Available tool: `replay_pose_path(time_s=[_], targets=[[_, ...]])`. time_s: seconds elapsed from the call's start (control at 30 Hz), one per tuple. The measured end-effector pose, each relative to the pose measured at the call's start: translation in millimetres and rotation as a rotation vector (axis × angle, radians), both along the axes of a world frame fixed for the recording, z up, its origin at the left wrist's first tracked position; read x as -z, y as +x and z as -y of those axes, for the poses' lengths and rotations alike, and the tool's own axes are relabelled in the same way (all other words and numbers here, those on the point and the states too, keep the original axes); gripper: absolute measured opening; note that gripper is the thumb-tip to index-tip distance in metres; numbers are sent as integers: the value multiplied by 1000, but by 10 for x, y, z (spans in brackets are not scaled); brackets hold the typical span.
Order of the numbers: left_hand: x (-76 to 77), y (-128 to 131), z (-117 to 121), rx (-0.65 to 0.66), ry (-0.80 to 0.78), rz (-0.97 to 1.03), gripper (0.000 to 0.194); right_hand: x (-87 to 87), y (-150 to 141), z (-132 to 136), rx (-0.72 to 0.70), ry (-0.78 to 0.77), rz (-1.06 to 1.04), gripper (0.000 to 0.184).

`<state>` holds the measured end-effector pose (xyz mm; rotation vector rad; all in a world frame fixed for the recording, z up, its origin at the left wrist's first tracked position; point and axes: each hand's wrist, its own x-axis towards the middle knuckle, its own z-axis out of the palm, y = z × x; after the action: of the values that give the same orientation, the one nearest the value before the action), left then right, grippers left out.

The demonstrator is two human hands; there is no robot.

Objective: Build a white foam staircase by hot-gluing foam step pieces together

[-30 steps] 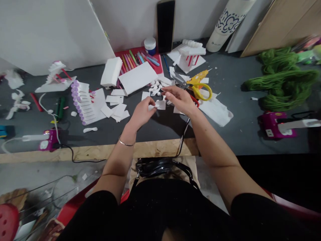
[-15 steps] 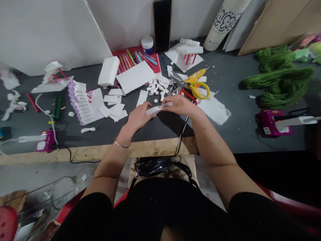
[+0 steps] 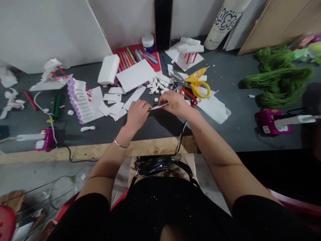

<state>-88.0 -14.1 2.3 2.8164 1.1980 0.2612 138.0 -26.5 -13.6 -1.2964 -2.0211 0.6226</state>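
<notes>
My left hand (image 3: 136, 113) and my right hand (image 3: 174, 102) pinch the two ends of a thin white foam strip (image 3: 158, 106), held flat just above the dark table (image 3: 233, 124). Both hands have their fingers closed on it. Small white foam bits (image 3: 157, 86) lie just beyond the strip. Yellow-handled scissors (image 3: 197, 85) and a red-handled tool (image 3: 188, 96) rest right of my right hand.
White foam sheets (image 3: 135, 75) and cut pieces (image 3: 114, 107) lie left of centre, beside a stepped foam model with purple dots (image 3: 79, 100). Coloured markers (image 3: 134, 57) sit on a red tray. Purple glue guns (image 3: 272, 120) (image 3: 42, 140) flank me. Green yarn (image 3: 281, 80) lies right.
My hands have come down and together from a small white piece to a long strip, now held at both ends lower and nearer the table.
</notes>
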Motion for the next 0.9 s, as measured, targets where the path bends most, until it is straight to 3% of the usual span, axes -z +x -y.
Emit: replay_pose_path(time_s=[0.1, 0.2, 0.47, 0.7, 0.9], targets=[[119, -85, 43, 87, 110, -42, 24, 85, 17, 78, -29, 109, 134, 19], [205, -158, 88, 134, 126, -82, 26, 188, 69, 190, -53, 106, 230, 18], [222, -291, 199, 34, -124, 9, 21, 215, 227, 406, -52, 104, 343, 20], [312, -390, 200, -81, -204, 209, 23, 248, 250, 417, -45, 66, 243, 23], [327, -422, 196, -125, -227, 263, 25, 274, 275, 411, -18, 110, 206, 27]])
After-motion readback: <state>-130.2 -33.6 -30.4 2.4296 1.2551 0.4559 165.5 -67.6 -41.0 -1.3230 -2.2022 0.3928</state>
